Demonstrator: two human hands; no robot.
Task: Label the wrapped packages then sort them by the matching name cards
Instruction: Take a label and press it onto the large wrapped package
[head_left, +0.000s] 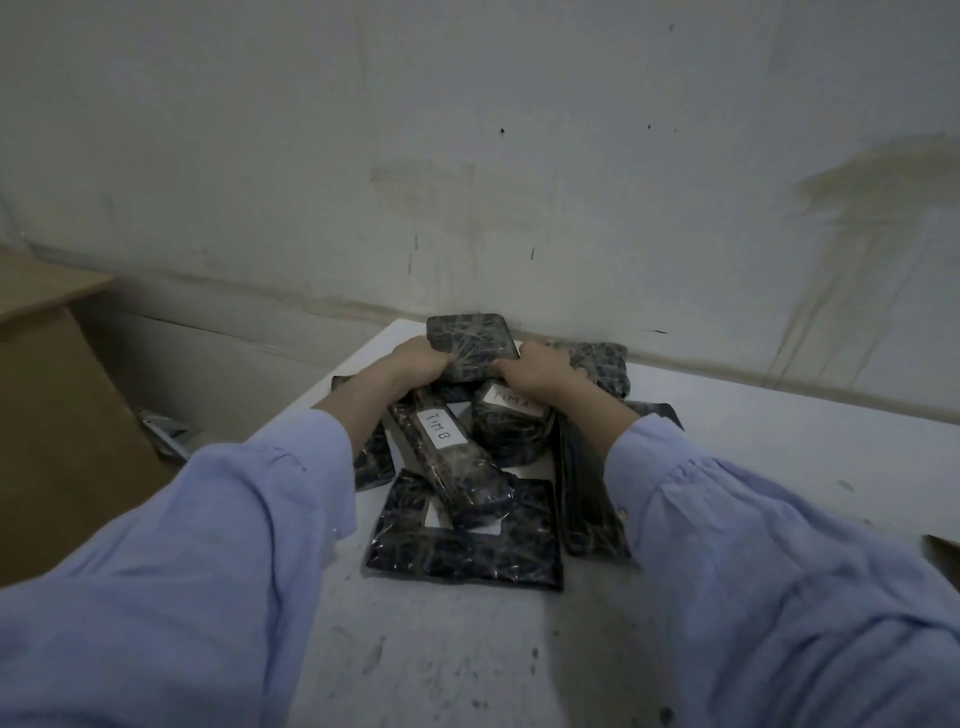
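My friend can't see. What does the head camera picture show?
The left hand and right hand grip a dark wrapped package at the back of a white table. Nearer lie more dark packages, some with white labels; one label reads TIMB.

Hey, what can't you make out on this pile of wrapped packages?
- Head view: the label on the round package. Its far edge is under the right hand, and the writing is too blurred to read.
- The label on the flat front package, mostly covered by the long package.
- The underside of the square package, which faces away from the camera.
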